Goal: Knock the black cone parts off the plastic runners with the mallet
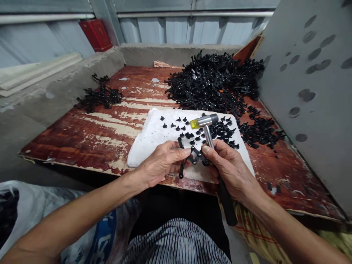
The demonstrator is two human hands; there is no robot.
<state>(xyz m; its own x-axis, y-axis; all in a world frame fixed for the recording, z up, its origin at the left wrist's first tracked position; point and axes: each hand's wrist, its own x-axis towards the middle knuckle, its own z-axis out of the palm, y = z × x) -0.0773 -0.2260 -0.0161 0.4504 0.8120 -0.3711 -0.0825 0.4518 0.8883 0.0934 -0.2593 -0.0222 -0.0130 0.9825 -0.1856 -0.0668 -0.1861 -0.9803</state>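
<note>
1. a black jointed part (197, 158) sits between the two hands, held just above the near edge of a folded white cloth (145, 139).
2. from where i stand, the left hand (162, 161) pinches it between thumb and fingers; the part's long bar runs past those fingertips, pointing away from and back toward the person.
3. its folded links reach across from that bar to the right hand (232, 161), whose thumb and forefinger seem to pinch the far end, so neither hand is clearly nearer.
4. the right hand also grips a mallet (208, 135), handle slanting down through the palm, head raised beyond both hands, yellow face to the left.
5. beyond the fingertips, small black knobs (192, 142) dot the cloth.
6. farther out past the right hand rises a large black heap (211, 80); beyond the left hand, leftward, lies a smaller pile (100, 95) on the worn red tabletop (66, 135).
</note>
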